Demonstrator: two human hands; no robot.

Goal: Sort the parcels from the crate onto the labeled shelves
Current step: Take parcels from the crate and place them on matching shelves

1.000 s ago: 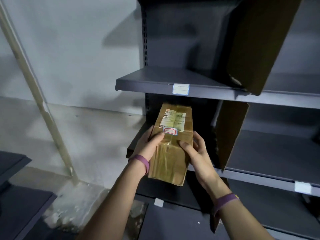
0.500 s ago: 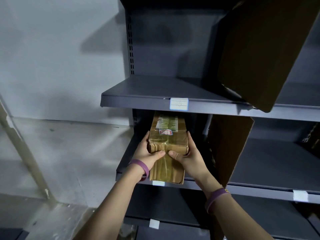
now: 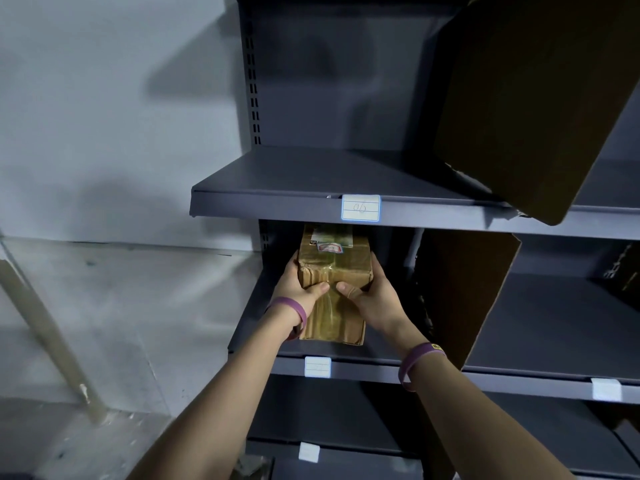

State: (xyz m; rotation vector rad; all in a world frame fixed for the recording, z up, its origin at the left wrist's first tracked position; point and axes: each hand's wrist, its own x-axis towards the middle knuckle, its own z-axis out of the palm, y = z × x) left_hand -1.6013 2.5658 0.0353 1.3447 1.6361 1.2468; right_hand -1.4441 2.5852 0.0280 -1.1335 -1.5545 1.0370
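Brown and tape-wrapped, the parcel [image 3: 334, 271] is pinned between my two hands. The left hand [image 3: 298, 284] wraps its left edge and the right hand [image 3: 375, 297] its right edge, with fingers curled down the sides. Both thumbs lie across the top face, their tips nearly meeting at the middle, so both hands are gripping it. The parcel lies lengthwise into the shelf [image 3: 254, 323]. Its far end, with the sticker [image 3: 329, 247], is tucked under the upper shelf [image 3: 294, 178], and its near end is just behind the front lip. I cannot tell whether its full weight is down yet. I judge this parcel to be at the end of its placing: what is left is to settle it, loosen both grips and draw back. Below the near end a small tag [image 3: 317, 367] sits on the lip, its writing too faint for me to read. The upper tag [image 3: 360, 208] reads something like 06. Just right of the right hand a cardboard divider [image 3: 464, 299] stands upright, close enough that I would pull that wrist out straight. The crate is out of view, so I cannot say how many parcels remain.
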